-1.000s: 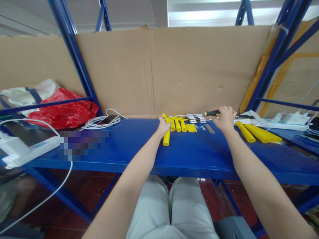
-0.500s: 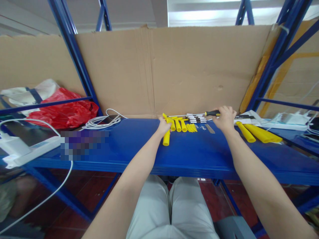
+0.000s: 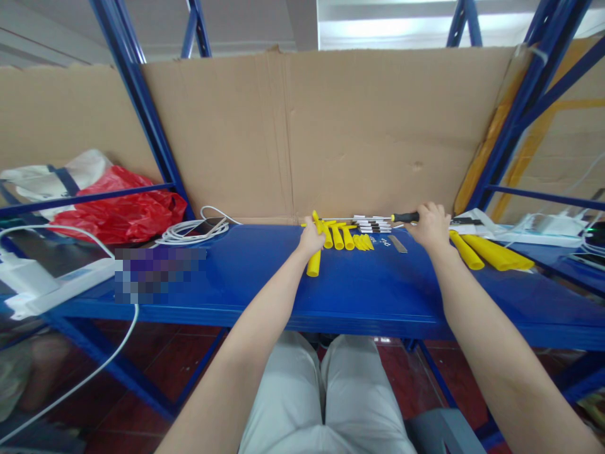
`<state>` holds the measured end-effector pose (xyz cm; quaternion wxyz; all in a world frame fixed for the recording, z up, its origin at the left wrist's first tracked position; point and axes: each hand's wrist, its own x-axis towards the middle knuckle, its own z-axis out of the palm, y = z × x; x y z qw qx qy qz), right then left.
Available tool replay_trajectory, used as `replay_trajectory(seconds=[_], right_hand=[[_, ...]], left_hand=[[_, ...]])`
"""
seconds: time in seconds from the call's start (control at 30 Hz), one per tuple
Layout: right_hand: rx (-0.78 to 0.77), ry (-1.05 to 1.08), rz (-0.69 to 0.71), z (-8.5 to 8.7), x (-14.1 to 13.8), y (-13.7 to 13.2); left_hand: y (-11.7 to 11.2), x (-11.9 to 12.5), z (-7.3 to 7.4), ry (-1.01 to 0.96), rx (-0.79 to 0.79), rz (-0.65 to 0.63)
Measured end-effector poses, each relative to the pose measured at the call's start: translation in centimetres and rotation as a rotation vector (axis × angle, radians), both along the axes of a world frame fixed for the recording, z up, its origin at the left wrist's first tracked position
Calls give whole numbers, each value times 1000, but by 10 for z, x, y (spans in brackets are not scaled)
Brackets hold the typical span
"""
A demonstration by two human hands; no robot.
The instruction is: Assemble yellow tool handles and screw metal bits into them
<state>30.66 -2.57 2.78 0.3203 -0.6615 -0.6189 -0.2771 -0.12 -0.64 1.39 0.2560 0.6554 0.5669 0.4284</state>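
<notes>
**Yellow piece (image 3: pixel 312 265) and screwdriver (image 3: pixel 406 217) held at the blue table (image 3: pixel 250 271)**

A red plastic bag (image 3: pixel 130 208) is piled against a white bag (image 3: pixel 92 167) at the left; their contents are hidden. The yellow piece is clasped by the left hand (image 3: pixel 312 239), fingers closed around it, beside similar yellow pieces (image 3: pixel 348 237). The screwdriver's handle is gripped by the right hand (image 3: pixel 430 225), fingers curled, shaft aimed leftward. Both arms (image 3: pixel 255 321) are stretched forward.

Tubes (image 3: pixel 337 238) on table (image 3: pixel 368 287), cardboard (image 3: pixel 354 126) behind
</notes>
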Motion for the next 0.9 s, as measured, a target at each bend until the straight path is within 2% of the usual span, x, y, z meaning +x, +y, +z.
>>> replay_trajectory(seconds=[0.23,0.43,0.77,0.9], right_hand=[[-126,75,20,0,6,4],[-140,20,97,-3,8,10],[-160,87,-22,-1,3,2],[-205,91,28,-1,3,4]], left_hand=[[-5,1,3,93,12,13],[-5,-1,4,128,24,30],[-6,1,3,118,53,28],[-4,-1,2,104,63,46]])
